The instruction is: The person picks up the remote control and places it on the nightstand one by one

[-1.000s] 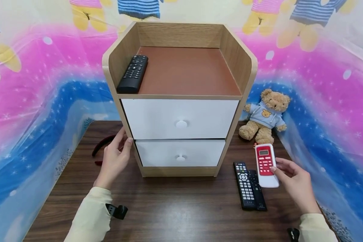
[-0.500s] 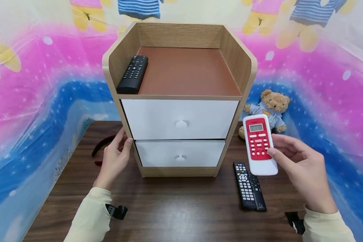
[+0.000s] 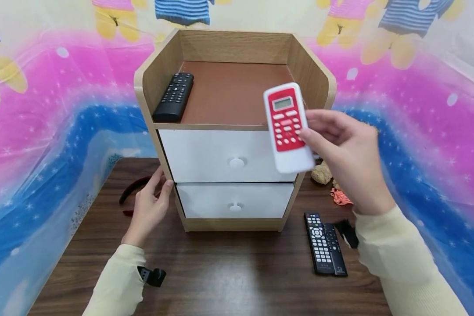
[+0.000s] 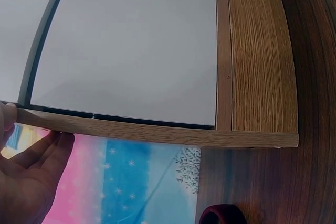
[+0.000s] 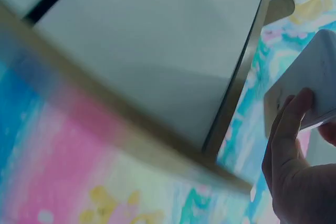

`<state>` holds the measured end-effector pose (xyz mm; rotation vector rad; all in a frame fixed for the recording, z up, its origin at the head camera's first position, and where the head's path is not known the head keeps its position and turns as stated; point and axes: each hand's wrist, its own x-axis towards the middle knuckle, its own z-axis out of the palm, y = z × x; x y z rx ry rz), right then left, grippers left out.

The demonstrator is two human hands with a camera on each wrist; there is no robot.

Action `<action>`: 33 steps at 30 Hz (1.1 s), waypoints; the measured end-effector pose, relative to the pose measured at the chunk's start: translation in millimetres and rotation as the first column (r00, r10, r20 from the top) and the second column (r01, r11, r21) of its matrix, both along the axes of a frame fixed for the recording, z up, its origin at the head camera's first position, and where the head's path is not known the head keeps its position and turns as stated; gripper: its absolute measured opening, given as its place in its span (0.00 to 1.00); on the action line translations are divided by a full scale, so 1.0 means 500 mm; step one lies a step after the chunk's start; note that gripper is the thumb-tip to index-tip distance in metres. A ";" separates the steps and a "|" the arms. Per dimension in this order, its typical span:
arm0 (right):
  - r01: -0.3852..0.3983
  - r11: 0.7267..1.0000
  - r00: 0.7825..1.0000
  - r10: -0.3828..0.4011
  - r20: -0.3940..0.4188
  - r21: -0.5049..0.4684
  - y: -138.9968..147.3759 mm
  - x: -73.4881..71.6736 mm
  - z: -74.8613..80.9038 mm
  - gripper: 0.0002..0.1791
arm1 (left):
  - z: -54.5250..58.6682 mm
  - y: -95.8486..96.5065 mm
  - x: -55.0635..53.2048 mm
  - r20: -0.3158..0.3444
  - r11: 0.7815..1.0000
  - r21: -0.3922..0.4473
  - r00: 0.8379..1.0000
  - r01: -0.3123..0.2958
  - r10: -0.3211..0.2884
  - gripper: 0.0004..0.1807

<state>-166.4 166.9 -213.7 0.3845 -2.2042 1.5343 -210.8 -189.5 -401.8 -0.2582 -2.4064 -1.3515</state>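
Observation:
My right hand (image 3: 345,151) holds a white and red air-conditioner remote control (image 3: 289,127), thumb on its front and fingers behind it. It is raised before the right half of the wooden drawer cabinet (image 3: 234,224), overlapping the open top shelf and the upper white drawer (image 3: 205,153). In the right wrist view the fingers lie against the remote's white back (image 5: 310,74). At the cabinet's left side, my left hand (image 3: 148,208) grips the side panel (image 4: 157,130), thumb at the front edge and fingers on the outer face. A black remote control (image 3: 174,97) lies on the top shelf's left side.
Two more black remotes (image 3: 324,243) lie side by side on the dark wooden table (image 3: 229,272). Behind my right arm, a teddy bear (image 3: 321,173) is mostly hidden, with a coral-coloured item (image 3: 341,196) near it. A dark red band (image 3: 132,189) lies left of the cabinet.
My right hand has carried the red and white remote control up and left, from above the black remotes to before the cabinet's top shelf. The left hand has stayed put.

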 end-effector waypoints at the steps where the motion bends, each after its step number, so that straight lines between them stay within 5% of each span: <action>1: -0.023 0.999 0.999 0.024 0.022 -0.023 -0.013 -0.014 0.008 0.19 | 0.000 0.001 -0.001 0.000 1.000 -0.001 1.000 0.001 -0.001 0.30; 8: -0.128 0.972 0.975 0.160 0.153 -0.195 -0.099 -0.112 0.046 0.18 | -0.001 0.004 -0.001 -0.002 1.000 -0.001 1.000 0.009 -0.009 0.30; 14: -0.128 0.970 0.937 0.187 0.295 -0.207 -0.160 -0.166 0.068 0.18 | -0.003 0.002 -0.001 -0.003 1.000 -0.001 1.000 0.007 -0.007 0.30; 25: -0.113 0.979 0.871 0.180 0.457 -0.170 -0.241 -0.219 0.093 0.17 | -0.001 -0.001 0.001 0.003 1.000 0.002 1.000 0.005 -0.005 0.30; 33: -0.127 0.987 0.883 0.158 0.442 -0.100 -0.272 -0.240 0.088 0.17 | 0.001 0.000 0.001 0.005 1.000 0.005 1.000 0.004 -0.004 0.30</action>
